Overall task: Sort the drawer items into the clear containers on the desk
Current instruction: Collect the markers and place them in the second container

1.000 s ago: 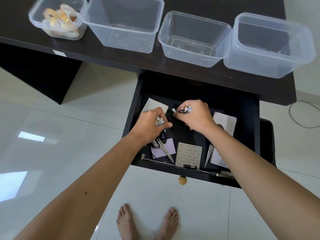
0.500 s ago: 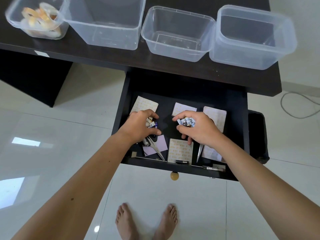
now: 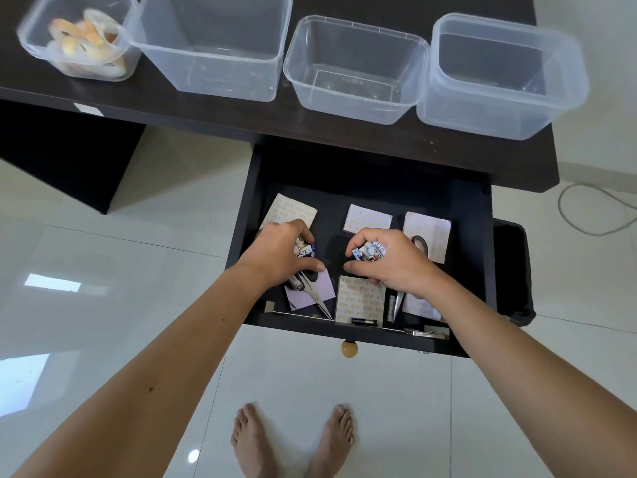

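Drawer (image 3: 479,257) is sitting pulled out w/ open space above it, but the desk (image 3: 396,139) edge is overhanging its back part. Both hands, left (image 3: 275,255) and right (image 3: 393,260), are taking up the middle, holding batteries. Scissors (image 3: 319,298) and paper pads are crowding the front; a dark strip between the hands is lying bare.

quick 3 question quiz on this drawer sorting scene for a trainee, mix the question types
1. True or false: the leftmost container already holds tape rolls.
2. What does the right hand hold? A) scissors B) batteries C) a sticky pad
3. Fill in: the scissors lie in the drawer, partly under the ____ hand.

Key
1. True; the other three containers look empty.
2. B: a clutch of batteries. The left hand grips some too.
3. left
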